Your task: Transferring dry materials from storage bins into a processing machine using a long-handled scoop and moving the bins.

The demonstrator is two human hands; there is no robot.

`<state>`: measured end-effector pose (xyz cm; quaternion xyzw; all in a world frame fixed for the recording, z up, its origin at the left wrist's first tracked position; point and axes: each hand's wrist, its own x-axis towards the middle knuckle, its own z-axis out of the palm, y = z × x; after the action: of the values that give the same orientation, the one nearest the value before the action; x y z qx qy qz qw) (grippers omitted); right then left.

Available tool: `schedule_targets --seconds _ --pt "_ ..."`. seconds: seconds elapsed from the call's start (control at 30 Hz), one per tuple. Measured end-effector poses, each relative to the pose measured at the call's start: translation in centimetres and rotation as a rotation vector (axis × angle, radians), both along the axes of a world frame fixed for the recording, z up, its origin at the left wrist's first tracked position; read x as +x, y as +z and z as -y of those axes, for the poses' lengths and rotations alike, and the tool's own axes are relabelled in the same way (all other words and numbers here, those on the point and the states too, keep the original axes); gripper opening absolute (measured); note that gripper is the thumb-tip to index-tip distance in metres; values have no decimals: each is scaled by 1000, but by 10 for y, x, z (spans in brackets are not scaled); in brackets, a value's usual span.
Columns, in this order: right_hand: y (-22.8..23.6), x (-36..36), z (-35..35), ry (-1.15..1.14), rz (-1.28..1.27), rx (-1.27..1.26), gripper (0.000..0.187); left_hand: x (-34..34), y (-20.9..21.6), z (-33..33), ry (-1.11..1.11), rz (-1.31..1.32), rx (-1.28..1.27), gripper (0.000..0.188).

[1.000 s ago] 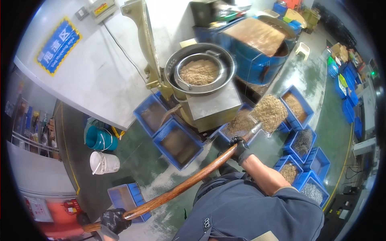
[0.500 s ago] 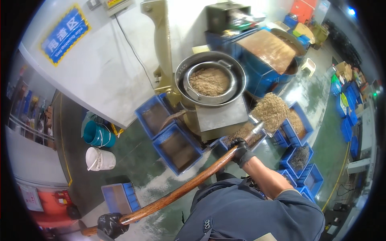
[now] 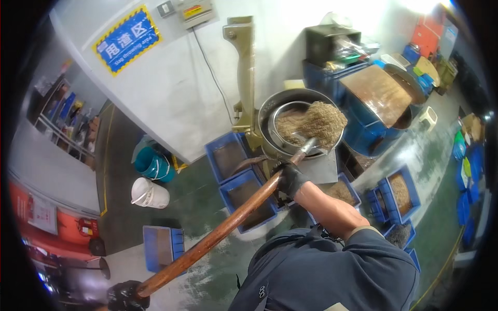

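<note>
Both the left hand (image 3: 128,295) and the right hand (image 3: 290,179) are closed around the long-handled shovel (image 3: 218,233), the right nearer its metal end. Its heap of tan chips (image 3: 326,124) lies over the right edge of the steel bowl (image 3: 293,95); holding it level should limit spills past that rim.

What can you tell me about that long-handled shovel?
The shovel has a long, glossy, reddish-brown handle that looks wooden, joined to a silvery metal socket. A heap of tan, crumbly material hides most of its blade. It slants from lower left to upper right, its loaded end over the round metal bowl; whether they touch is unclear. The black-gloved left hand grips near the rear, the right hand nearer the socket.
</note>
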<state>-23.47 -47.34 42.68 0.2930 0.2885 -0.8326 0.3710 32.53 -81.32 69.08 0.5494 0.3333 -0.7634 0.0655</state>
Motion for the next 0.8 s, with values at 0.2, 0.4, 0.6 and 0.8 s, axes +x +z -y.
schedule_targets --seconds 0.2,0.4,0.6,0.8 --pt "64 -32 14 237 -118 -70 25 -150 142 -179 262 -899 507 35" --pt "-23 -103 -3 348 -137 -205 28 -230 175 -206 891 -1062 1023 53" --pt "-18 -63 -53 81 -480 223 31 -293 207 -240 836 -964 1067 57" --pt "-26 -96 -36 -35 -1468 601 40 -298 218 -242 824 -887 1125 61"
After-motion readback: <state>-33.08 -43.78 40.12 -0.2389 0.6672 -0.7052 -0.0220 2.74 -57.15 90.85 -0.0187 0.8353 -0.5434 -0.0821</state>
